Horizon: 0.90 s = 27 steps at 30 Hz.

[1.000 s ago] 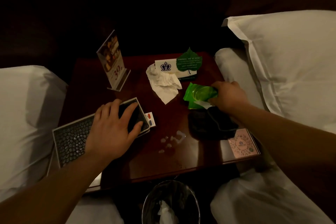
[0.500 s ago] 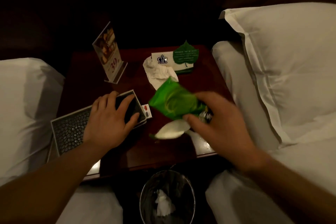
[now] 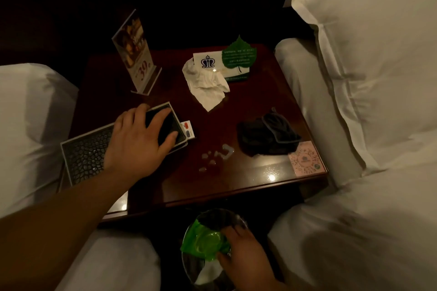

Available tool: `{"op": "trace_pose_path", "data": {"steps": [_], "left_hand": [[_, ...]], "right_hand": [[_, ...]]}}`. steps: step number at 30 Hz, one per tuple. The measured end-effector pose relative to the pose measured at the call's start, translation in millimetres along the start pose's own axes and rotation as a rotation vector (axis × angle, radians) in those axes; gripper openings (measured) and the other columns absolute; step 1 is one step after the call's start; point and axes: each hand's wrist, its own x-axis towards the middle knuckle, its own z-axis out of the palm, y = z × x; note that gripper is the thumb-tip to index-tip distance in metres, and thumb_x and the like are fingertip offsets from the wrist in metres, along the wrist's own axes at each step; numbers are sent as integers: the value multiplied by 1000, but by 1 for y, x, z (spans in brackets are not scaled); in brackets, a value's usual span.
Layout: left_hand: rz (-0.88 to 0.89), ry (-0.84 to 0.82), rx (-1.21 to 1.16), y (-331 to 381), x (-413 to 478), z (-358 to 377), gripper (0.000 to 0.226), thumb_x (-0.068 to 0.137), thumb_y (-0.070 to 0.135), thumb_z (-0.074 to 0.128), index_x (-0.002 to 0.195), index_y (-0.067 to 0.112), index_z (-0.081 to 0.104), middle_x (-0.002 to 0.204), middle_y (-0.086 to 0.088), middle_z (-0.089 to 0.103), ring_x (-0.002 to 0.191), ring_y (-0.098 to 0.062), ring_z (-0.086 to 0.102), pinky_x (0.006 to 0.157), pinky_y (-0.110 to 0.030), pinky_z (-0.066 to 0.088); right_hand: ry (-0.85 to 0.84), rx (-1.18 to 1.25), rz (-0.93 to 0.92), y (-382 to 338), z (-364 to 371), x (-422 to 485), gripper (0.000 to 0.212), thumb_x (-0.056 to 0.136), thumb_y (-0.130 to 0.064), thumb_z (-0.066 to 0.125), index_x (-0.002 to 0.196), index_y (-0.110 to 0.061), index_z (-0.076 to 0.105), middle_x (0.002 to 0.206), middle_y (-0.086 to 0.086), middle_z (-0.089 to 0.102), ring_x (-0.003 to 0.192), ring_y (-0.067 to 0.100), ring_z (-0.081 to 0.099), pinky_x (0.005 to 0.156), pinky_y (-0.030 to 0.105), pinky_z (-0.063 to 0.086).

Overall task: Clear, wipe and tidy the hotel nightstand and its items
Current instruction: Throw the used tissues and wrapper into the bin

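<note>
My right hand (image 3: 243, 255) grips a crumpled green wrapper (image 3: 204, 242) right over the mouth of the waste bin (image 3: 191, 271) in front of the dark wooden nightstand (image 3: 260, 179). My left hand (image 3: 139, 142) lies flat on a dark phone-like slab (image 3: 173, 125) resting on a black textured tray (image 3: 82, 160) at the nightstand's left edge. On the top lie a crumpled white tissue (image 3: 208, 85), a dark cloth (image 3: 267, 136) and some spilled droplets (image 3: 215, 157).
An acrylic price sign (image 3: 136, 52) stands at the back left. A crown-logo card (image 3: 207, 61) and green leaf card (image 3: 238, 55) stand at the back. A pink QR sticker (image 3: 305, 160) marks the front right corner. White-sheeted beds and a pillow (image 3: 369, 66) flank both sides.
My right hand lifted the green wrapper off the nightstand and carried it toward me and down to the bin. The left hand stayed on the tray.
</note>
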Motion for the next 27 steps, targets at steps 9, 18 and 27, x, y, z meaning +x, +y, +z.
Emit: {"op": "trace_pose_path", "data": {"steps": [9, 18, 27], "left_hand": [[-2, -10, -3, -1, 0, -2, 65, 96, 61, 24, 148, 24, 39, 141, -22, 44, 126, -41, 44, 109, -55, 35], [1, -27, -4, -2, 0, -3, 65, 96, 61, 25, 147, 24, 41, 140, -21, 45, 125, -40, 45, 109, -56, 36], [-5, -39, -8, -1, 1, -4, 66, 95, 61, 26, 146, 23, 44, 141, -21, 48, 126, -40, 46, 110, -56, 36]], "right_hand": [[22, 100, -32, -5, -16, -1, 55, 86, -40, 56, 139, -31, 45, 141, -8, 43, 130, 12, 40, 108, 17, 30], [458, 101, -343, -84, -180, 52, 25, 88, -29, 61, 113, -30, 60, 104, -9, 57, 91, 2, 55, 79, 19, 48], [527, -170, -171, -103, -237, 199, 52, 92, -23, 57, 141, -20, 42, 134, 10, 47, 120, 30, 47, 84, 41, 49]]}}
